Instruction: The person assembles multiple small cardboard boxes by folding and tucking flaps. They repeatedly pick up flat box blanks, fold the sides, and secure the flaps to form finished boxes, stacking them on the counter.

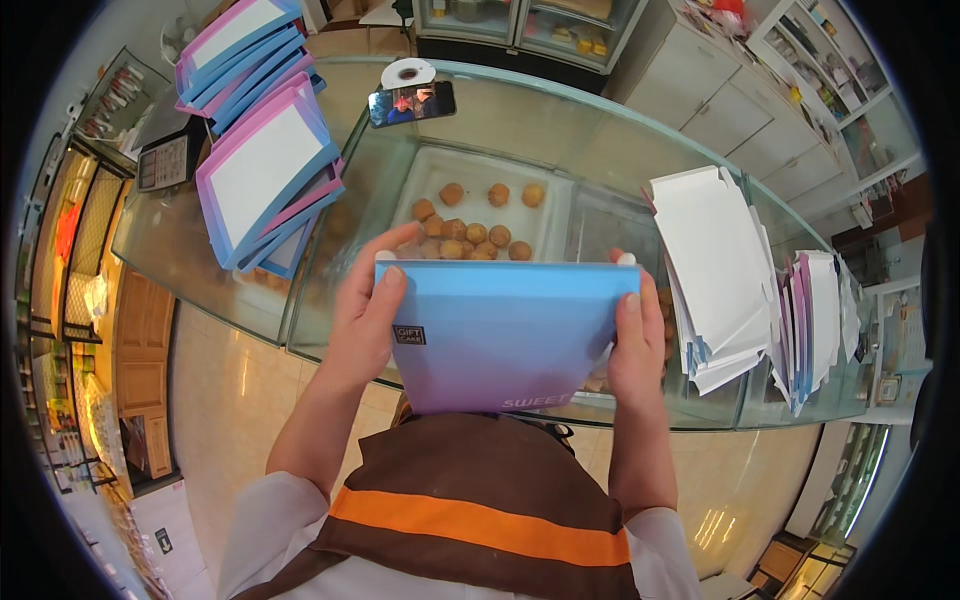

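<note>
A cardboard gift box [500, 335], shaded from blue to purple, is held upright in front of my apron between both hands. My left hand [368, 310] grips its upper left corner, thumb on the broad face turned toward me. At the upper right corner my right hand [636, 345] holds it the same way. The fingers behind the box are mostly hidden. I cannot see into the box. Beyond its top edge, several round brown pastries [453, 229] lie on a white tray [420, 165] beneath the counter glass.
Stacked blue and pink boxes [265, 180] with white insides stand on the left of the glass counter [590, 120]. Flat white cardboard pieces [715, 270] lie in piles on the right. A phone [412, 104] with a lit screen rests by a white roll [408, 72] at the far edge.
</note>
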The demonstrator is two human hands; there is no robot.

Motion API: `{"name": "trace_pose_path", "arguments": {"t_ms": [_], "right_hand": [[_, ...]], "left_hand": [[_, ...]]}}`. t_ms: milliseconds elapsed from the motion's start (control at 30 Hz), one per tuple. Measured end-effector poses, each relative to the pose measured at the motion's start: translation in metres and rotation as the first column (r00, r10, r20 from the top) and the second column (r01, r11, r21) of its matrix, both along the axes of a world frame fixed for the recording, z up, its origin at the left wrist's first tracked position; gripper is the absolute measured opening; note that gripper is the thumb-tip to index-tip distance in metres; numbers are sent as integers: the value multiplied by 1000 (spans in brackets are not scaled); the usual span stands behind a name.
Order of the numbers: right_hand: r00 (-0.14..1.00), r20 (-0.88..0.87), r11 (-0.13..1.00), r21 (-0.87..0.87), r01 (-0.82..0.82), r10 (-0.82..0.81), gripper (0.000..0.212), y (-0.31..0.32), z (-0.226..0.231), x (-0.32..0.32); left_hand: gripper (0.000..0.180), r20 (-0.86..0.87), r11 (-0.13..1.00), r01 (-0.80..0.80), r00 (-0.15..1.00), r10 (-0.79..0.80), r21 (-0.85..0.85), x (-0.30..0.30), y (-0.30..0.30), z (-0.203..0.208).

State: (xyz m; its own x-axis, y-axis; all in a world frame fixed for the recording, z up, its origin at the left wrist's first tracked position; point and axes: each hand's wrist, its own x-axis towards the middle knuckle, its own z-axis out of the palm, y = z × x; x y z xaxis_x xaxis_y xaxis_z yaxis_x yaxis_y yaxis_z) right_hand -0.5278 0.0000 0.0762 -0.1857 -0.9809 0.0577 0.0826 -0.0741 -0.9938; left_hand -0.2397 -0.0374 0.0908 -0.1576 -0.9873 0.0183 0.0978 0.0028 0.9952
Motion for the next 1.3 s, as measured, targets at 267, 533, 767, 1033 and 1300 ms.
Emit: {"name": "trace_pose_path", "arguments": {"t_ms": [267, 533, 767, 1033, 1300], "right_hand": [[944, -61, 939, 96, 330, -325, 43, 31, -35, 6], [891, -105, 886, -205, 415, -442, 26, 22, -8, 19], [936, 16, 933, -68, 352, -352, 18, 31, 8, 15], [874, 91, 878, 25, 478, -478, 14, 36, 18, 25], [926, 20, 923, -70, 378, -377, 22, 48, 3, 15]], "left_hand": [[51, 70, 973, -222, 972, 226, -60, -23, 24, -17], [28, -150, 912, -374, 924, 351, -170, -39, 32, -33], [20, -78, 914, -335, 942, 325, -231, -42, 41, -29], [28, -106, 959, -282, 954, 281, 6, -47, 38, -1], [39, -36, 984, -175, 984, 175, 28, -41, 37, -5]]}}
